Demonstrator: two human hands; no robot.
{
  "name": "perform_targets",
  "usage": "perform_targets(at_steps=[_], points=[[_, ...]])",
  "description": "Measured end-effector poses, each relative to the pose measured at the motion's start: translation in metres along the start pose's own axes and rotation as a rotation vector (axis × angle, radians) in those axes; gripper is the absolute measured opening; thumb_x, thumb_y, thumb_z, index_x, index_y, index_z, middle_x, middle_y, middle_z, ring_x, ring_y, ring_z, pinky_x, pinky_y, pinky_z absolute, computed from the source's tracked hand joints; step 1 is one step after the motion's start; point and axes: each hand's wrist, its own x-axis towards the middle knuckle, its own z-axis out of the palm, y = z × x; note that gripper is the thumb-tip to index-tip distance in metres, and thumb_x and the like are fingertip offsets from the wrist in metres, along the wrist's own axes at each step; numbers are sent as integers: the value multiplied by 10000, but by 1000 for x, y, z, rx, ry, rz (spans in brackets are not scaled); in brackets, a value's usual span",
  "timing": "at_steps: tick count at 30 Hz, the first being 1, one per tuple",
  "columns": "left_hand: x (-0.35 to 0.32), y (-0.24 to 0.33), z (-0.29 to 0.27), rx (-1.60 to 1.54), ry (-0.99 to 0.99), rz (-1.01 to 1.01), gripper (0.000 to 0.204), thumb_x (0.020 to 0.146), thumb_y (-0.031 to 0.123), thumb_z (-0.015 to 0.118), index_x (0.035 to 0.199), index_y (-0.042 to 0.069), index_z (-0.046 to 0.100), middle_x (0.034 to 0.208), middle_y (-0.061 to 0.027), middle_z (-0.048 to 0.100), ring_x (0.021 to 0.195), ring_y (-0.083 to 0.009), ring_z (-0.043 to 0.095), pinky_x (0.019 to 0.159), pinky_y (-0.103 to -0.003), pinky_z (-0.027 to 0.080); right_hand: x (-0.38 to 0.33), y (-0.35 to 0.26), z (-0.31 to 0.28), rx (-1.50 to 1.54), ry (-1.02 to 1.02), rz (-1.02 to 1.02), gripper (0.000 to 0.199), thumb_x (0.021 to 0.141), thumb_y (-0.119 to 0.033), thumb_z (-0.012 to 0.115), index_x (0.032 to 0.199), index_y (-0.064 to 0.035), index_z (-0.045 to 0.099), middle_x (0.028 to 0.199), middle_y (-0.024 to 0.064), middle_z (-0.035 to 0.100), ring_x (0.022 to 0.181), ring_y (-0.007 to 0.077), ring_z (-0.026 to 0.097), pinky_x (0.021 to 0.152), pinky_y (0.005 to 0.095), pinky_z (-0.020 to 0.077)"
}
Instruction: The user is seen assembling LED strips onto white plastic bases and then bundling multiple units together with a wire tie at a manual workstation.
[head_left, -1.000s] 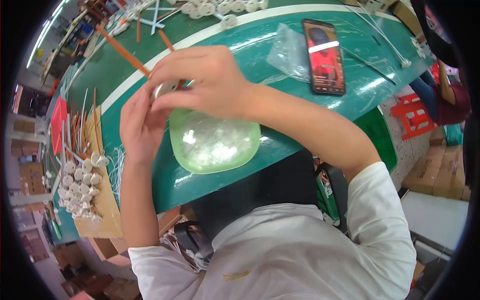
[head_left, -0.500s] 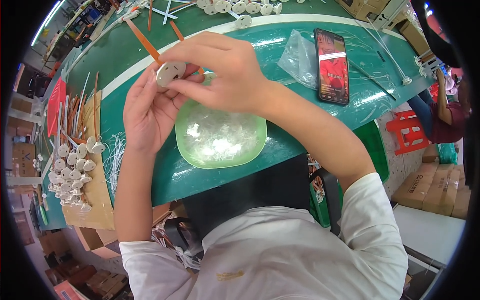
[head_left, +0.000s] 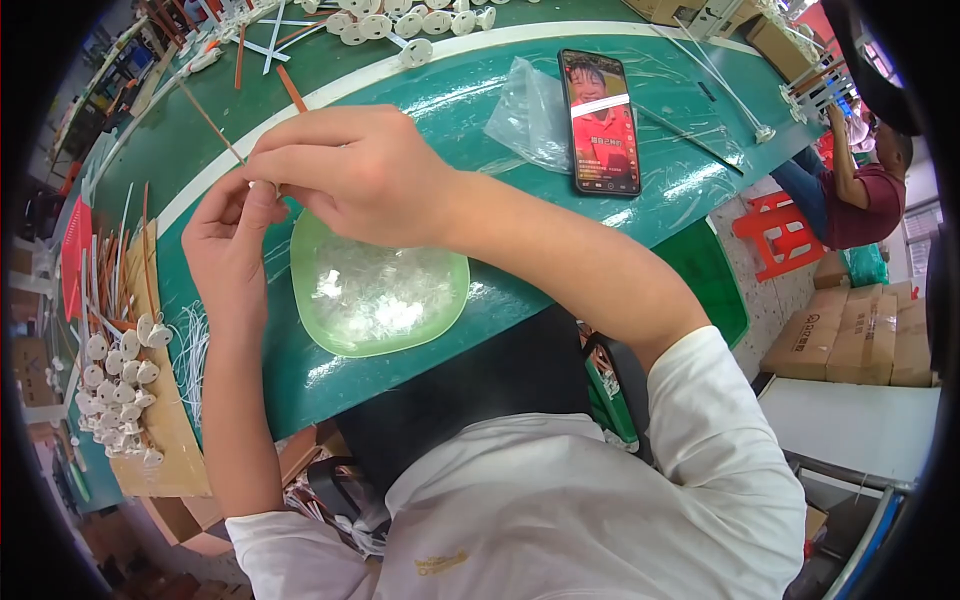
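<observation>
My left hand point(head_left: 225, 240) and my right hand point(head_left: 350, 175) meet above the far left rim of a pale green plastic bowl point(head_left: 440, 310) filled with small clear pieces. Both pinch a small white part point(head_left: 263, 186). My right fingers hide most of it. A thin orange rod point(head_left: 212, 122) runs from the part up and away to the left over the green table point(head_left: 480, 80).
A phone point(head_left: 600, 120) with a lit screen lies beyond the bowl, beside a clear plastic bag point(head_left: 530, 115). On the left, white round parts point(head_left: 120, 380) and white wires point(head_left: 190, 350) sit on cardboard. Another person point(head_left: 860, 190), a red stool point(head_left: 775, 235) and cardboard boxes point(head_left: 860, 335) are at the right.
The white round part showed between my fingers before; now my right hand covers most of it. Both hands stay together over the bowl's far left rim.
</observation>
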Motion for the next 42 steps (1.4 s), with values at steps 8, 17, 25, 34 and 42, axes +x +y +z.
perform_targets(at_steps=[8, 17, 25, 34, 42], points=[[-2, 15, 8, -595, -187, -42, 383, 993, 157, 449, 1302, -68, 468, 1221, -159, 584, 1089, -240, 596, 956, -378, 468, 3, 1, -4, 92, 76, 137, 204, 664, 11, 739, 848, -78, 726, 846, 53, 696, 709, 178, 674, 611, 274, 549], [-1, 17, 10, -682, -335, -63, 444, 1003, 173, 423, 1367, -77, 378, 1302, -192, 517, 1197, -298, 531, 1053, -418, 403, 5, -1, -8, 38, -10, 118, 200, 703, 28, 706, 888, -44, 733, 858, 87, 712, 754, 183, 691, 635, 254, 559], [0, 10, 7, -770, -302, -130, 440, 1006, 217, 455, 1345, -60, 412, 1274, -184, 538, 1166, -285, 553, 1026, -407, 445, 9, 1, -14, 177, -64, 226, 163, 748, 34, 701, 899, -23, 725, 890, 100, 720, 775, 185, 697, 681, 260, 546], [7, 6, 4, -512, -221, -14, 398, 993, 187, 493, 1323, -30, 446, 1229, -180, 585, 1131, -248, 576, 958, -378, 474, 5, -4, -5, -9, -14, 194, 194, 710, -20, 721, 900, -58, 713, 806, 73, 693, 704, 214, 676, 623, 282, 533], [8, 9, -5, -459, 138, -14, 408, 863, 85, 685, 1236, 29, 529, 1247, -167, 589, 1040, -192, 598, 827, -322, 470, -1, -18, -20, 212, -850, 242, 247, 735, -210, 713, 914, -44, 675, 928, 149, 650, 908, 328, 626, 794, 415, 505]])
